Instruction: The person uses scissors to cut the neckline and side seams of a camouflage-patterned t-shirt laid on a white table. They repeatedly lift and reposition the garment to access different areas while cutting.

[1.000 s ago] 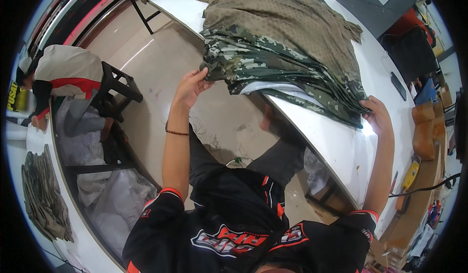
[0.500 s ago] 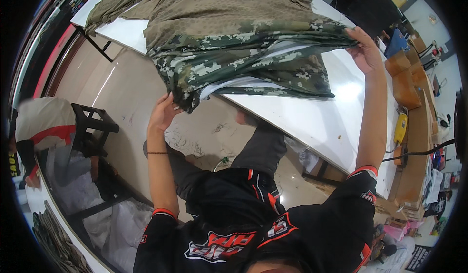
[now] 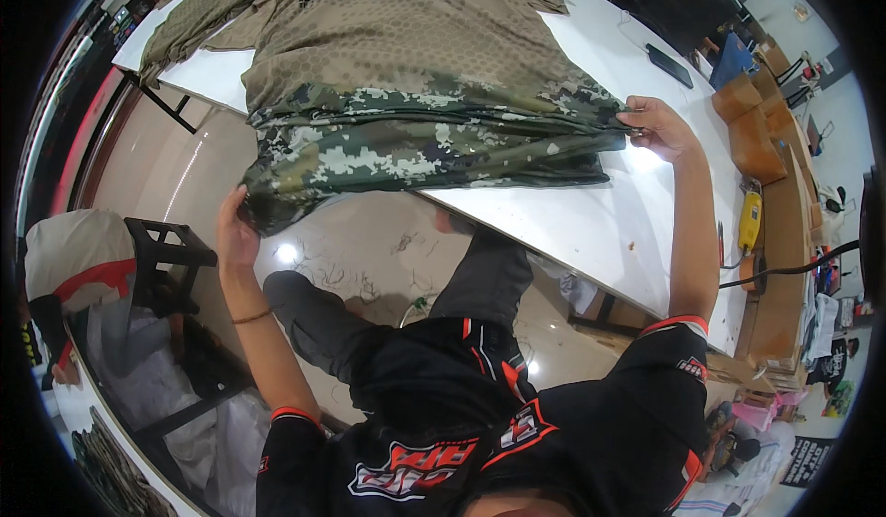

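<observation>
A long-sleeved shirt (image 3: 397, 74), tan with a faint scale pattern and a green camouflage band along its lower part, lies spread over a white table (image 3: 637, 222). My left hand (image 3: 238, 231) pinches the hem's left corner, which hangs past the table edge above the floor. At the other side, my right hand (image 3: 660, 127) grips the shirt's side edge just above the hem, over the tabletop. Between the two hands the camouflage cloth is drawn out with folds running across it. Dark printing shows on the chest at the top of the picture.
A phone (image 3: 669, 66) lies on the table's far right. Cardboard boxes (image 3: 752, 125) and a yellow tool (image 3: 750, 222) with a cable stand along the right edge. At left are a black stool (image 3: 171, 249), another person's sleeve (image 3: 78, 254), plastic bags, and folded camouflage cloth (image 3: 115, 475).
My left hand has moved left and slightly down, my right hand left and down, both still holding the shirt. The hem has become flatter and straighter, and its opening no longer shows.
</observation>
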`<state>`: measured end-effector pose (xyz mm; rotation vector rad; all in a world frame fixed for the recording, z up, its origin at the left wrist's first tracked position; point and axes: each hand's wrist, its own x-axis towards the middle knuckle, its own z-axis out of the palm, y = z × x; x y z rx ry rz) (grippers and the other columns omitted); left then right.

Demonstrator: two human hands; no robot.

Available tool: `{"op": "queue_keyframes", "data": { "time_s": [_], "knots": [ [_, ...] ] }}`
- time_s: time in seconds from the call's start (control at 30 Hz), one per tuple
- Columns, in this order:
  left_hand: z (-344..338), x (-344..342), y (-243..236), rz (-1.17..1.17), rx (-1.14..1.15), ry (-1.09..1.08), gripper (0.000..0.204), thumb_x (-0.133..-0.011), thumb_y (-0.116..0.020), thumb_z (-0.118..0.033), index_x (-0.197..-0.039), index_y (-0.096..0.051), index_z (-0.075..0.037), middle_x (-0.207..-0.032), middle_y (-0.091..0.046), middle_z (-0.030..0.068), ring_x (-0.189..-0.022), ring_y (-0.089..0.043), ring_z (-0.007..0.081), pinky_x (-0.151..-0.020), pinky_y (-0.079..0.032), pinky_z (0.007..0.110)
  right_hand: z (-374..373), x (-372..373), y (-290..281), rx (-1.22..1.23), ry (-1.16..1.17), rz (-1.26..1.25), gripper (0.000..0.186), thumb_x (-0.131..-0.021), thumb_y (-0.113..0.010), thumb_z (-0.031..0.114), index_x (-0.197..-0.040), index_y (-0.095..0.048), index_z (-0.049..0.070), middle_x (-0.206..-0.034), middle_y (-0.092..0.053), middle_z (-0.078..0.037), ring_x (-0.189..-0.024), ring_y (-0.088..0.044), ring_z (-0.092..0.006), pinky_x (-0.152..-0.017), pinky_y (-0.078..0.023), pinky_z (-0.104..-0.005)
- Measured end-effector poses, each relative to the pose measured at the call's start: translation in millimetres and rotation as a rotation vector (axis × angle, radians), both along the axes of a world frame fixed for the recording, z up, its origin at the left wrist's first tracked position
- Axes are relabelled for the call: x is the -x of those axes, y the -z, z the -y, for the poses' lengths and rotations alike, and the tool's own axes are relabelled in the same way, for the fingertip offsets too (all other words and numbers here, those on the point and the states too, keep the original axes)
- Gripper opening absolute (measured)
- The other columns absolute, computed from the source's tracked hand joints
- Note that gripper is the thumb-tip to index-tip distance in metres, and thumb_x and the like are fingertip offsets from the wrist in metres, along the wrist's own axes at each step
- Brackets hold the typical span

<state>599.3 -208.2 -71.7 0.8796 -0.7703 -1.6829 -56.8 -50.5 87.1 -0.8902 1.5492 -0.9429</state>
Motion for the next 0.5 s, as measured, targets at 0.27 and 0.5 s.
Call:
{"op": "queue_keyframes", "data": {
  "time_s": [0.27,0.5],
  "knots": [
    [9,-21,39,0.806,0.15,-0.071,0.031,-0.091,-0.073,-0.02,-0.118,-0.068,-0.004,-0.114,-0.07,0.0057,-0.108,-0.063,0.0134,-0.089,-0.05,0.032,-8,-17,-6,0.113,0.199,-0.029,0.019,-0.095,-0.07,0.029,-0.092,-0.063,0.012,-0.074,-0.057,0.004,-0.063,-0.052,-0.0043,-0.051,-0.036,-0.0177],
    [26,49,-28,0.58,0.27,-0.322,0.046,-0.092,-0.076,-0.031,-0.124,-0.067,0.002,-0.117,-0.069,0.0108,-0.106,-0.064,0.0182,-0.082,-0.05,0.03,18,-34,-22,0.356,0.246,0.081,0.017,-0.096,-0.069,0.026,-0.099,-0.066,0.01,-0.077,-0.06,0.004,-0.062,-0.052,-0.0047,-0.052,-0.037,-0.0184]
  ]
}}
